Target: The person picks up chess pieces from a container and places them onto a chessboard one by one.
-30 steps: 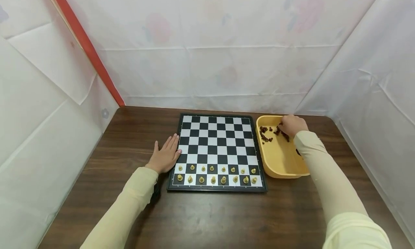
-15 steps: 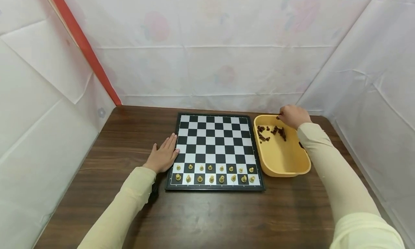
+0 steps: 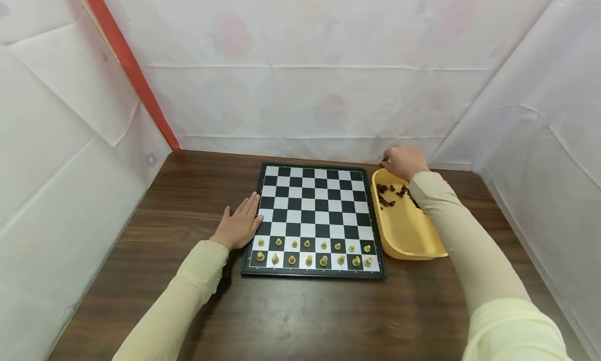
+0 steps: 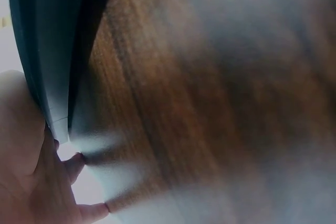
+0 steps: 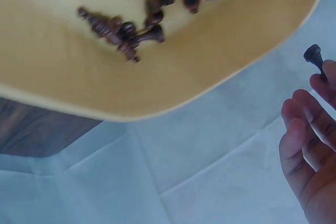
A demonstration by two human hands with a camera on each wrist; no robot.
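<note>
- Two hands are in our view. Our left hand (image 3: 239, 226) lies flat, fingers spread, on the bench (image 3: 188, 204), its fingertips touching the left edge of the chessboard (image 3: 313, 217). It has not shifted over the last second.
- One chessboard sits in the middle of the bench. We count sixteen pale chess pieces (image 3: 312, 251) on it, in two rows of eight along the edge nearest us. No other squares hold anything.
- One yellow tray (image 3: 408, 236) sits just beside the right edge of the chessboard. A loose heap of dark chess pieces (image 3: 392, 194) lies at its far end; they are too small and bunched to count, roughly a dozen or more.
- Our right hand (image 3: 401, 161) was down among that heap a second ago. It has since lifted and now hovers over the tray's far left corner, near the far right corner of the chessboard.
- One dark chess piece (image 5: 314, 56) is pinched at the fingertips of that hand, clear of the tray. We judge it picked out and heading for the chessboard's far side.
</note>
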